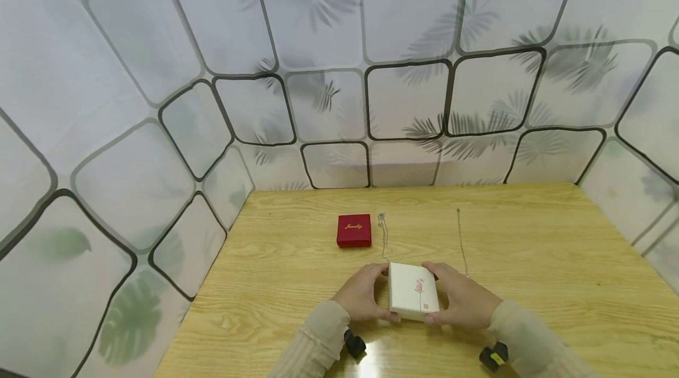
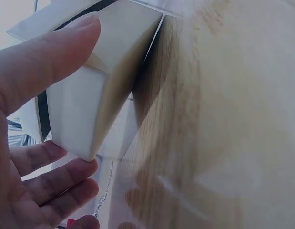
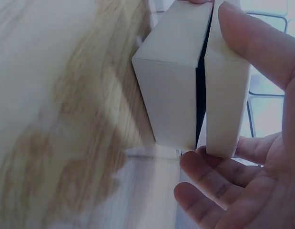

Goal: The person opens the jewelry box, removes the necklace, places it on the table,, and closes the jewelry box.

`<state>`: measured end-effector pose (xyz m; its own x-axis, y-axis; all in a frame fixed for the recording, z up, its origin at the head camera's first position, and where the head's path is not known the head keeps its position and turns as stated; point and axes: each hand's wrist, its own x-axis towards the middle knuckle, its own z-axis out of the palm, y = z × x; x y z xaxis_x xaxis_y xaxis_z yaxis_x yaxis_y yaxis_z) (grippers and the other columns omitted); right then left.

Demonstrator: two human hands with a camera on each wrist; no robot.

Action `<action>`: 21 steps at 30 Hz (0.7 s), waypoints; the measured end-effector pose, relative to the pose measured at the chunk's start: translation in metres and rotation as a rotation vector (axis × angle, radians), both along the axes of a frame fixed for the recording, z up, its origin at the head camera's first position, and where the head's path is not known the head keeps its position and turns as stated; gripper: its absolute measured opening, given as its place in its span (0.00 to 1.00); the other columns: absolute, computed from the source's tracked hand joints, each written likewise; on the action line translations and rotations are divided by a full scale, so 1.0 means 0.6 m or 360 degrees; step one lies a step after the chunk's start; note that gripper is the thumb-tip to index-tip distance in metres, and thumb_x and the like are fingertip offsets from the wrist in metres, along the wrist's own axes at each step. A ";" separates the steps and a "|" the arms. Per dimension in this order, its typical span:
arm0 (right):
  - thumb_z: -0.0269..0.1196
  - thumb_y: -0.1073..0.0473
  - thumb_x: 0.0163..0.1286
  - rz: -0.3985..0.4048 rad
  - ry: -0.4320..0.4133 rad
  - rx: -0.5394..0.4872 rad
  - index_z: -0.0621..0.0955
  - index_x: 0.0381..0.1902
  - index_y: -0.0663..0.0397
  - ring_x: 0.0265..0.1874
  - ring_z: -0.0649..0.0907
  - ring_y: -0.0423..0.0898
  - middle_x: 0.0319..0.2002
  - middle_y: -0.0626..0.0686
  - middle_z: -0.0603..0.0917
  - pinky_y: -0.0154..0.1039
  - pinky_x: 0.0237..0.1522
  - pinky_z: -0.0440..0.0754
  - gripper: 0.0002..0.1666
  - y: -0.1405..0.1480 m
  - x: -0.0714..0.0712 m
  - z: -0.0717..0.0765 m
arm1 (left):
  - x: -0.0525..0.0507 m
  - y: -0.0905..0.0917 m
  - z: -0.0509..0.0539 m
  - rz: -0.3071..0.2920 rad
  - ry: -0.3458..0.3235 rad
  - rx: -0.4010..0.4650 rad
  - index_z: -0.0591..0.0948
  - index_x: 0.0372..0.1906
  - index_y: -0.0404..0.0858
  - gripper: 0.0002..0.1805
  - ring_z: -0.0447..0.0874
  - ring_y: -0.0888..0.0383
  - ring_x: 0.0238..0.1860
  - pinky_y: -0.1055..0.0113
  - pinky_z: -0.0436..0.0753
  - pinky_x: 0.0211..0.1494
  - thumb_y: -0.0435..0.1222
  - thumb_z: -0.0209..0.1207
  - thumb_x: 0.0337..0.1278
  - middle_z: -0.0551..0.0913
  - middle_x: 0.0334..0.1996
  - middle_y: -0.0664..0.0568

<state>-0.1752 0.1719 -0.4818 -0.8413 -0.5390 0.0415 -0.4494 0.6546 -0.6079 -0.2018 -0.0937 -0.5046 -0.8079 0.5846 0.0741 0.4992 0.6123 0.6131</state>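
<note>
Both hands hold a small white gift box (image 1: 405, 283) by its sides, near the front of the table. Its top carries a pink flower print. A dark gap between the lid (image 3: 227, 90) and the base (image 3: 173, 95) shows in both wrist views. My left hand (image 1: 362, 295) grips the left side, with its thumb (image 2: 66, 52) across the near face and fingertips at the far side. On the opposite side my right hand (image 1: 467, 300) pinches the box, its thumb (image 3: 257, 38) on the lid. Whether the base touches the table is unclear.
Behind the white box, a red box with gold lettering (image 1: 354, 230) sits on the wooden table (image 1: 297, 230). A thin silver chain (image 1: 385, 230) lies right of it, and another chain (image 1: 461, 239) farther right. Patterned cloth walls (image 1: 329, 101) surround the table's back and sides.
</note>
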 end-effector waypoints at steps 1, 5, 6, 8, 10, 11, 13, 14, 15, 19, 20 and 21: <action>0.69 0.28 0.47 -0.0002 0.0005 0.0010 0.59 0.71 0.62 0.63 0.69 0.57 0.65 0.58 0.68 0.58 0.61 0.69 0.65 0.000 0.000 0.000 | 0.000 0.000 0.000 0.0000 0.0004 0.0002 0.66 0.68 0.47 0.55 0.71 0.64 0.57 0.67 0.70 0.63 0.57 0.77 0.28 0.74 0.55 0.62; 0.70 0.29 0.47 -0.0008 -0.0007 0.0023 0.59 0.71 0.63 0.64 0.69 0.58 0.65 0.60 0.67 0.58 0.62 0.68 0.66 0.000 0.000 -0.004 | 0.001 0.001 0.001 0.0000 0.0006 -0.0008 0.66 0.68 0.47 0.54 0.71 0.64 0.57 0.67 0.70 0.63 0.57 0.77 0.28 0.74 0.55 0.61; 0.71 0.30 0.47 -0.0009 -0.0014 0.0023 0.58 0.71 0.63 0.64 0.69 0.58 0.66 0.60 0.67 0.58 0.62 0.68 0.66 0.000 0.000 -0.005 | 0.001 0.001 0.002 0.0001 0.0006 -0.0011 0.66 0.68 0.47 0.54 0.71 0.64 0.57 0.67 0.70 0.63 0.57 0.77 0.28 0.74 0.55 0.61; 0.71 0.31 0.47 -0.0011 -0.0030 0.0017 0.58 0.72 0.63 0.64 0.68 0.59 0.66 0.61 0.67 0.59 0.62 0.68 0.65 0.000 0.000 -0.006 | 0.002 0.001 0.003 -0.0001 0.0012 -0.0019 0.66 0.68 0.47 0.54 0.71 0.64 0.58 0.67 0.70 0.63 0.58 0.76 0.29 0.74 0.55 0.61; 0.72 0.32 0.47 -0.0016 -0.0040 0.0016 0.58 0.72 0.63 0.64 0.68 0.59 0.66 0.61 0.66 0.60 0.62 0.67 0.65 0.000 0.000 -0.006 | 0.003 0.001 0.005 -0.0001 0.0015 -0.0021 0.66 0.68 0.47 0.54 0.71 0.63 0.58 0.66 0.70 0.63 0.58 0.76 0.29 0.74 0.56 0.61; 0.72 0.33 0.47 -0.0016 -0.0046 0.0020 0.58 0.72 0.63 0.65 0.68 0.60 0.67 0.61 0.66 0.60 0.62 0.67 0.65 0.000 0.000 -0.006 | 0.003 0.001 0.006 -0.0002 0.0016 -0.0024 0.66 0.68 0.46 0.54 0.71 0.63 0.58 0.66 0.71 0.63 0.58 0.76 0.29 0.74 0.56 0.61; 0.72 0.33 0.48 -0.0017 -0.0066 0.0026 0.58 0.72 0.63 0.65 0.67 0.60 0.67 0.62 0.66 0.61 0.62 0.66 0.65 0.000 0.000 -0.006 | 0.003 0.000 0.007 -0.0004 0.0013 -0.0026 0.67 0.68 0.46 0.54 0.71 0.62 0.58 0.66 0.70 0.63 0.58 0.76 0.29 0.74 0.56 0.61; 0.72 0.33 0.48 -0.0020 -0.0073 0.0034 0.58 0.72 0.63 0.66 0.66 0.60 0.67 0.62 0.65 0.61 0.63 0.66 0.65 0.000 0.000 -0.006 | 0.003 0.000 0.008 -0.0005 0.0009 -0.0022 0.67 0.68 0.46 0.53 0.71 0.62 0.58 0.66 0.70 0.63 0.57 0.76 0.29 0.74 0.56 0.60; 0.72 0.32 0.48 -0.0022 -0.0084 0.0036 0.57 0.72 0.64 0.66 0.66 0.60 0.68 0.62 0.65 0.61 0.63 0.65 0.66 0.000 -0.001 -0.005 | 0.003 0.000 0.008 -0.0005 0.0004 -0.0021 0.67 0.68 0.46 0.54 0.71 0.62 0.58 0.66 0.70 0.64 0.57 0.76 0.29 0.74 0.56 0.60; 0.70 0.30 0.47 -0.0039 -0.0123 0.0036 0.57 0.72 0.65 0.66 0.65 0.61 0.68 0.63 0.65 0.62 0.64 0.64 0.67 0.000 0.000 -0.009 | 0.003 -0.001 0.005 -0.0009 -0.0023 -0.0016 0.67 0.68 0.46 0.54 0.70 0.63 0.59 0.66 0.70 0.64 0.58 0.76 0.29 0.74 0.56 0.60; 0.70 0.30 0.47 -0.0041 -0.0125 0.0036 0.56 0.72 0.65 0.66 0.65 0.61 0.68 0.63 0.65 0.62 0.64 0.64 0.68 0.000 0.000 -0.010 | 0.003 -0.001 0.004 -0.0011 -0.0031 -0.0014 0.66 0.68 0.45 0.55 0.70 0.63 0.59 0.66 0.70 0.64 0.58 0.76 0.29 0.74 0.56 0.60; 0.70 0.29 0.47 -0.0042 -0.0128 0.0035 0.56 0.72 0.65 0.66 0.65 0.61 0.67 0.63 0.65 0.62 0.64 0.64 0.68 0.000 0.000 -0.011 | 0.003 -0.001 0.004 -0.0014 -0.0038 -0.0017 0.66 0.68 0.45 0.55 0.70 0.63 0.59 0.66 0.69 0.64 0.58 0.76 0.28 0.74 0.57 0.60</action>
<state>-0.1750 0.1721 -0.4882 -0.8555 -0.5164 -0.0384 -0.3820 0.6793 -0.6266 -0.1999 -0.0944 -0.5024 -0.8041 0.5925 0.0484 0.4899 0.6144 0.6184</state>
